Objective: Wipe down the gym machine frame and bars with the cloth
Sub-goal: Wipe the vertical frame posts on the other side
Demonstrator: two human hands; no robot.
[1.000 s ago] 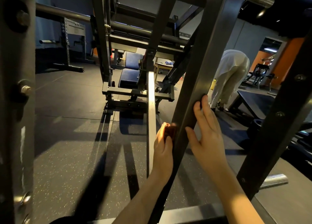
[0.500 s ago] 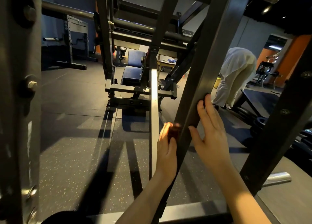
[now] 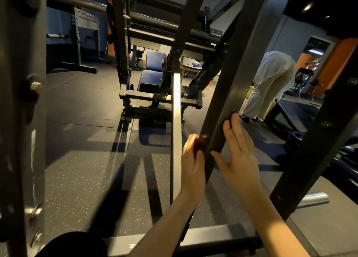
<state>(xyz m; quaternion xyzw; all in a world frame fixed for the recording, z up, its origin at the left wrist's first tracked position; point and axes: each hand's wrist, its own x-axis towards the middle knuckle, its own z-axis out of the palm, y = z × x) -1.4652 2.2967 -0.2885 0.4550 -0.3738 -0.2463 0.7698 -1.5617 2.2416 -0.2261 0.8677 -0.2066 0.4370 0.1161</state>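
Note:
A dark slanted frame bar (image 3: 238,67) of the gym machine runs from the top right down to the floor in the middle of the view. My left hand (image 3: 192,163) grips a small dark cloth (image 3: 201,143) and holds it against the bar's left edge. My right hand (image 3: 239,156) lies flat on the bar's right face, fingers straight and pointing up. Most of the cloth is hidden inside my left fist.
A bright narrow rail (image 3: 176,136) runs along the floor just left of my hands. A bolted upright (image 3: 21,111) fills the left edge and another slanted beam (image 3: 317,140) stands at the right. A padded bench (image 3: 152,72) sits ahead. A person in white (image 3: 271,82) bends over at the right.
Both hands have stayed at the same place on the slanted bar; the left hand with the cloth has shifted only slightly. The view has moved a little.

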